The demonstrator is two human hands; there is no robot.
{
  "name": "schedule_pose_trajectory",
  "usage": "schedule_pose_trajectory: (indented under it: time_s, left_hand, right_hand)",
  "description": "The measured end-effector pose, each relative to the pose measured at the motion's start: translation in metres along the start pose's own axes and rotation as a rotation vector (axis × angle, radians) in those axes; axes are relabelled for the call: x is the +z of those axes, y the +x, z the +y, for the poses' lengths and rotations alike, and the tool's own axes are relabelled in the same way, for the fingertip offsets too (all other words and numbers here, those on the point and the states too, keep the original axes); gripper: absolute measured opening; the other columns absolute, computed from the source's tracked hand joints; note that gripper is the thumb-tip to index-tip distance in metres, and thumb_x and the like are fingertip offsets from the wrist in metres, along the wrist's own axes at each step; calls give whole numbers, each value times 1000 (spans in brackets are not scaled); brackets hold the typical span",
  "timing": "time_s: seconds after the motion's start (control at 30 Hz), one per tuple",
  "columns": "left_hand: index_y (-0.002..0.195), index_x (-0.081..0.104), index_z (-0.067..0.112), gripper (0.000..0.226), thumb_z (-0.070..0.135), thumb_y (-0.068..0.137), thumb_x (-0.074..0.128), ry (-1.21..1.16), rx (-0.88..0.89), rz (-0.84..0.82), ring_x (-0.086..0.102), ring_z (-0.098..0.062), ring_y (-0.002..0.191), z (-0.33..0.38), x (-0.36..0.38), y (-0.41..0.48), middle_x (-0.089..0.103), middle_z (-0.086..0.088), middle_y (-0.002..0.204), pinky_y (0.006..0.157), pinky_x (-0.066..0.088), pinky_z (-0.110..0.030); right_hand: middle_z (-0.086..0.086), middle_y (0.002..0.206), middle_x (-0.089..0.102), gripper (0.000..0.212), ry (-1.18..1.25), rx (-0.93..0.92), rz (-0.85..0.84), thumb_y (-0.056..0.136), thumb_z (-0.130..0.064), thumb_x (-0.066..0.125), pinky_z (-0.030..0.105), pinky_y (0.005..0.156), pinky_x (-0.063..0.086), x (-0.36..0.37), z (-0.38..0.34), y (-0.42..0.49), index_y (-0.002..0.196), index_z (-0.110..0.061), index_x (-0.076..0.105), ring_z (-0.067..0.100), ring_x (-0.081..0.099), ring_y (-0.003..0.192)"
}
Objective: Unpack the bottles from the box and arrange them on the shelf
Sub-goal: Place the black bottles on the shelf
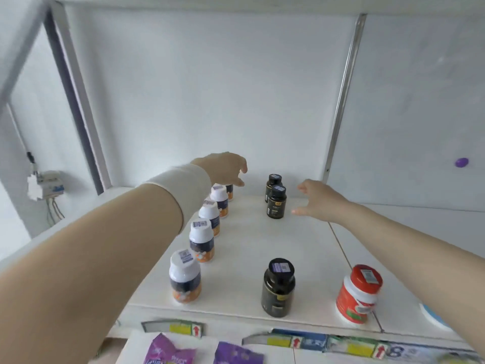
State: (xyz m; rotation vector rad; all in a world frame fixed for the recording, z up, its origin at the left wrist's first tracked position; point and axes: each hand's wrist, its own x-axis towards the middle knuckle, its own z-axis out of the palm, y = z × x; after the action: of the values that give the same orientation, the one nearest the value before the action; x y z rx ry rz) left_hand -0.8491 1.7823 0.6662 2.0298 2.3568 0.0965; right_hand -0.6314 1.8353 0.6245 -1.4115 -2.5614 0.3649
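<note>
Currently, white-capped bottles [201, 240] are lined up centre-left on the shelf [244, 248]. Nothing is gripped. The left hand [225, 168] is held relaxed above the far end. The right hand [319, 199] is spread beside the black bottles [277, 206].

A cream wristband [183, 191] sits behind the left hand [223, 167].

Bright, even light — soft blur, edges warped.
</note>
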Motion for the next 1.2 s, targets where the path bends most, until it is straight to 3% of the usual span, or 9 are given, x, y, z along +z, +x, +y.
schedule_pose_trajectory:
  time_s: [0.27, 0.4, 0.63, 0.8, 1.0, 1.2]
  left_hand:
    - [134, 43, 22, 44, 35, 93, 52, 426, -99, 45, 54, -27, 111, -27, -19, -173, 55, -3, 124, 81, 43, -33]
    - [130, 46, 17, 42, 36, 93, 53, 541, -176, 21, 57, -27, 110, -65, -28, -253, 58, -5, 121, 85, 48, -36]
    - [132, 45, 15, 42, 31, 94, 54, 519, -362, -13, 56, -28, 114, -170, -28, -394, 56, -6, 127, 95, 46, -39]
    - [132, 46, 15, 41, 32, 94, 52, 465, -521, -108, 55, -26, 115, -274, 0, -497, 57, -5, 124, 86, 43, -34]
    - [130, 47, 16, 38, 27, 95, 48, 428, -695, -235, 55, -27, 117, -395, 67, -621, 55, -6, 127, 87, 45, -34]
    - [131, 48, 12, 40, 29, 94, 53, 270, -808, -318, 54, -27, 119, -480, 164, -667, 55, -9, 130, 91, 45, -36]
  right_hand:
    - [13, 136, 42, 54, -171, -178, 83, 89, -37, 55, 38, 97, 41, 10, -100, -96, 133, -9, 40, 31, 45, 122]
    - [12, 132, 45, 48, -193, -312, 69, 88, -33, 54, 39, 93, 43, 27, -174, -129, 128, -9, 44, 31, 46, 121]
    - [11, 138, 40, 52, -264, -563, 44, 92, -38, 49, 40, 98, 38, 81, -339, -173, 134, -9, 39, 30, 41, 126]
    - [11, 140, 38, 51, -262, -702, -52, 94, -38, 46, 40, 101, 38, 154, -469, -198, 135, -9, 37, 30, 39, 128]
    - [8, 142, 38, 53, -272, -883, -192, 94, -39, 46, 38, 102, 34, 273, -606, -230, 138, -13, 35, 27, 38, 130]
    - [10, 137, 42, 50, -378, -1011, -348, 93, -39, 45, 38, 101, 35, 397, -685, -232, 134, -10, 39, 28, 41, 126]
